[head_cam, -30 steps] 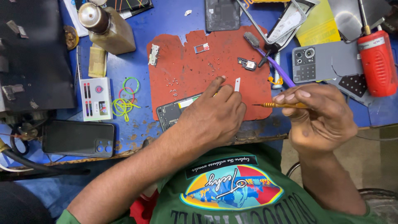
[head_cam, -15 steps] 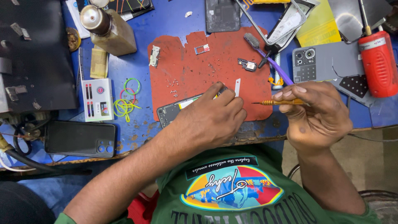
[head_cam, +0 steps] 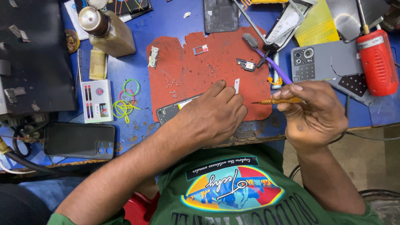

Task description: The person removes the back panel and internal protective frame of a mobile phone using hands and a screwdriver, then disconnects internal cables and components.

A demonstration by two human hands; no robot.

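Observation:
My left hand point(head_cam: 212, 114) lies palm down on an opened phone point(head_cam: 171, 111) at the near edge of the red work mat point(head_cam: 191, 71), covering most of it. Only the phone's left end shows. My right hand point(head_cam: 314, 114) pinches a small orange-handled screwdriver point(head_cam: 277, 101), its tip pointing left toward my left hand's fingers. A small white strip point(head_cam: 237, 85) lies on the mat just beyond those fingers. Tiny screws point(head_cam: 171, 87) are scattered on the mat.
A black phone point(head_cam: 79, 140) lies face down at the left. A brown bottle point(head_cam: 106, 31), coloured rubber bands point(head_cam: 125, 104), a purple toothbrush point(head_cam: 268, 58), a grey phone back point(head_cam: 323, 62) and a red canister point(head_cam: 377, 62) crowd the blue table. The table edge runs near my chest.
My left hand has slid slightly left and down over the opened phone. The screwdriver in my right hand has stayed almost in place.

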